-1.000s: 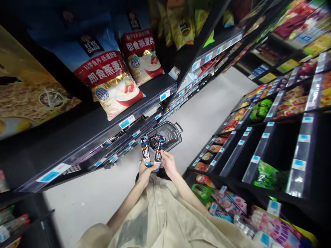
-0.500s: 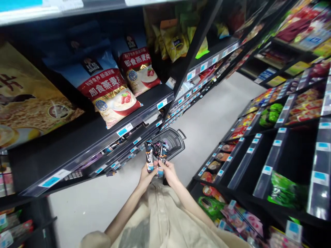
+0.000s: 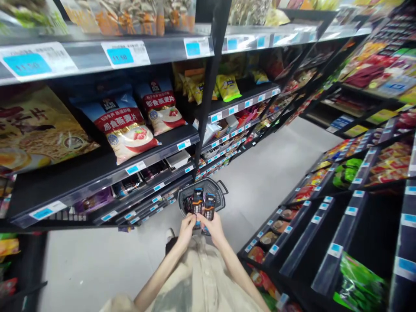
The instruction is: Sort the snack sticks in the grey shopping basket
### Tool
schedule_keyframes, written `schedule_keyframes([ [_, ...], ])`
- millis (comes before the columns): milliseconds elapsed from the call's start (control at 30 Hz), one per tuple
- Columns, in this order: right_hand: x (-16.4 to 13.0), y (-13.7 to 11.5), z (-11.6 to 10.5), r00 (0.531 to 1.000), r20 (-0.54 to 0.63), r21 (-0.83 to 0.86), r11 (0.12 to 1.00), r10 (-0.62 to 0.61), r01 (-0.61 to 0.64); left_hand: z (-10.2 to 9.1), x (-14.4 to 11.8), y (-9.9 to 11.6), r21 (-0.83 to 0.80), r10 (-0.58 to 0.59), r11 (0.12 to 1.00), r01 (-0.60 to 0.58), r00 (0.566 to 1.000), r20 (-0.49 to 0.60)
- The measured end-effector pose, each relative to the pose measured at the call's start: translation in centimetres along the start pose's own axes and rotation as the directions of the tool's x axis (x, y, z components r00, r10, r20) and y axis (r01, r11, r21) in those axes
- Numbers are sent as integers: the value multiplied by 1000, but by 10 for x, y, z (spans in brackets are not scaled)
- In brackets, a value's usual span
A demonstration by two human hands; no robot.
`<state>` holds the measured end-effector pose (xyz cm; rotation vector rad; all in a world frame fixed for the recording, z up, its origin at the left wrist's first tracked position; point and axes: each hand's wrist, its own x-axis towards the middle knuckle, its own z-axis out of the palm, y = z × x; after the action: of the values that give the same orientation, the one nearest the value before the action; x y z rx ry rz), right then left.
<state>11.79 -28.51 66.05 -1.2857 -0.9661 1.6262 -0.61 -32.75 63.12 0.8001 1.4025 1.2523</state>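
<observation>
At the middle of the head view, my left hand [image 3: 187, 227] is closed on a slim black packet [image 3: 197, 199] with a blue top and an orange mark. Right beside it, my right hand [image 3: 213, 226] grips a second, similar packet [image 3: 209, 204], held by its lower part. Both packets stand side by side in front of my body, tops pointing away from me. Under and beyond them is a dark grey shopping basket [image 3: 221, 197] with perforated walls. Some small dark packets show inside it, partly hidden by those in my hands.
Left, a dark shelf [image 3: 78, 173] carries blue and red oatmeal bags [image 3: 130, 121] and a tan bag [image 3: 35, 130]; dry goods fill the shelf above. A shelf upright [image 3: 211, 82] stands by the basket. Slanted snack racks [image 3: 305, 242] line the right side of the grey aisle floor [image 3: 260, 169].
My view has tipped upward, so the upper shelf with price tags now shows. The two packets have come closer together and now cover part of the basket.
</observation>
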Motion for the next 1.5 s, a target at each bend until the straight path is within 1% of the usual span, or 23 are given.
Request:
schedule_keyframes([
  [100,0,-8,-25,1000,-18,-76,997,13,-14,29,-9,8,-42,-15,999,16,1000,3],
  [167,0,-10,-35,999,-19,-55,998,30,-31,39,-17,14,-122,-63,991,56,996,-55],
  [233,0,-11,-42,999,-9,-6,999,51,-51,45,-26,17,-184,-112,979,90,987,-115],
  [367,-4,-4,-45,991,40,93,987,130,-133,44,-44,15,-210,-180,968,139,965,-191],
  [500,-10,6,-42,981,85,126,975,173,-183,41,-55,10,-270,-241,947,171,937,-253],
  [567,-13,8,-42,972,114,119,968,206,-219,42,-59,9,-294,-235,943,156,937,-258],
  [667,-14,7,-46,940,207,69,954,273,-292,44,-62,10,-297,-202,947,119,943,-266],
  [733,-12,6,-47,927,252,17,957,277,-291,42,-62,9,-287,-183,952,104,946,-266],
  [833,-9,10,-43,947,251,-9,978,202,-207,34,-60,9,-256,-169,961,104,954,-246],
  [933,-9,18,-32,972,176,33,986,154,-162,18,-54,10,-194,-152,974,114,970,-192],
  [1000,-9,24,-21,981,112,55,985,157,-164,3,-47,13,-121,-125,986,111,985,-118],
  [1100,-4,33,3,982,64,78,980,176,-181,-27,-33,20,12,-75,997,75,997,14],
  [1167,1,36,24,982,61,80,980,178,-182,-50,-24,24,92,-53,995,47,996,72],
  [1200,3,37,37,983,64,73,981,173,-177,-62,-19,26,127,-46,991,36,996,78],
  [1267,8,39,63,985,72,55,986,156,-160,-88,-11,29,178,-37,984,27,998,55],
  [1367,13,44,106,987,86,46,989,133,-137,-129,-2,31,204,-27,979,23,999,18],
  [1433,15,52,131,989,78,59,989,128,-133,-155,0,30,214,-35,976,30,999,20],
  [1500,16,63,152,989,52,82,986,141,-145,-180,0,25,234,-57,971,47,998,36],
])
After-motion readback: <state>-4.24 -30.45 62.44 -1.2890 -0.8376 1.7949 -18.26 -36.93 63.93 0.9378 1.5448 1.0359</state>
